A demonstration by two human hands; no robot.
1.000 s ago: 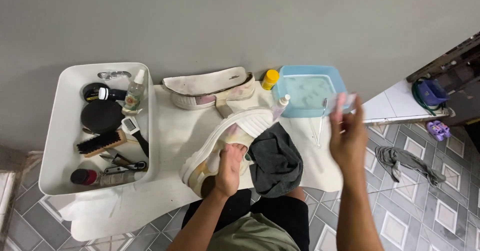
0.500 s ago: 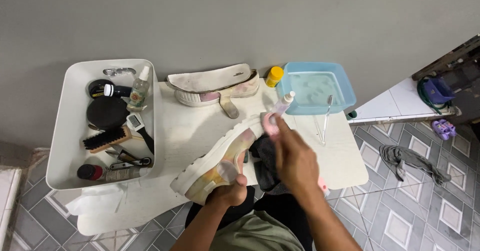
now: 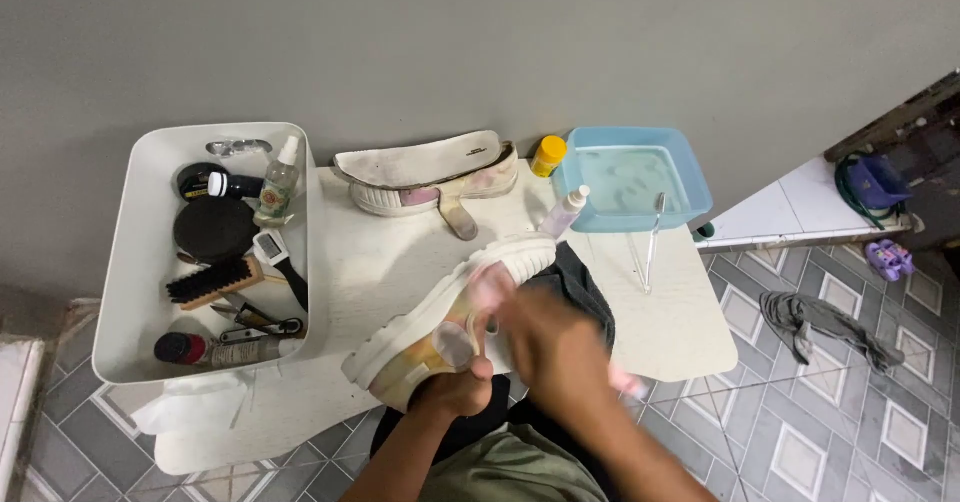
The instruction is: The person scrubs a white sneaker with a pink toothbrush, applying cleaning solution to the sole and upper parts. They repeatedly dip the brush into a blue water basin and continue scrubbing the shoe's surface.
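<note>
The left hand point(image 3: 455, 390) gripped a pale sneaker point(image 3: 450, 317) from below, its fingers curled tight around the heel end near the table's front edge, so that the shoe rose out of the grip and slanted up and away toward the right, its thick white sole turned to the left and its toe reaching the middle of the white table point(image 3: 400, 262). The right hand point(image 3: 550, 342) lay against the upper of the same shoe, just right of the left hand, but it was smeared by motion and I could not tell whether its fingers were spread or pinched on anything. A dark cloth point(image 3: 580, 282) lay under and behind the toe, touching the shoe. Farther back, against the grey wall, the second sneaker point(image 3: 430, 177) rested on its side, well apart from both hands. Beside it stood a small yellow-capped container point(image 3: 547, 155), then a blue basin point(image 3: 632, 177) of water at the table's right rear corner, with a small white bottle point(image 3: 563, 212) just in front of its near left corner. To the left sat a white tray point(image 3: 135, 262) holding a brush point(image 3: 215, 282), a round black tin point(image 3: 212, 229), a clear spray bottle point(image 3: 278, 180) and other small tools. A grey rag point(image 3: 815, 322) lay on the tiled floor to the right.
</note>
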